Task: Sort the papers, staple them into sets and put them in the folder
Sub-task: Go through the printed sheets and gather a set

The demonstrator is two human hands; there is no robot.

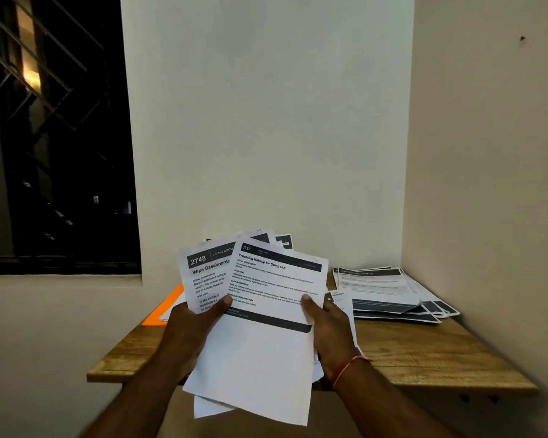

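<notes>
1. Window [54,134]: far left, dark, with a diagonal metal grille.

2. Folder [166,306]: orange, flat on the table's left rear corner, mostly hidden behind the held papers and the left hand.

3. Left hand [190,330]: the forearm rises from the lower left edge. The hand is raised above the table's front edge and grips the sheaf's left side. Its thumb lies across the faces of the papers, the tip where the "2748" sheet meets the top sheet. The fingers are curled underneath, out of sight.

4. Sheaf [209,273]: printed pages fanned loosely and held up between both hands, in front of the table's left and middle part. The leftmost visible page is headed "2748 Wipe Baseboards". More corners poke out behind and below.

5. Top sheet [266,343]: headed "3727 Preparing Makeup for Going Out". It is tilted slightly clockwise and its blank lower half hangs past the table's edge.

6. Right hand [329,330]: the forearm enters from the lower right. The hand pinches the sheaf's right edge with the thumb pressed on the top sheet. The fingers are hidden behind.

7. Thread [348,368]: red, round the right wrist.

8. Pile [389,292]: dark-banded pages spread untidily on the table's right rear corner, against the wall.

9. Table [424,352]: wooden, set in the room's corner.
</notes>
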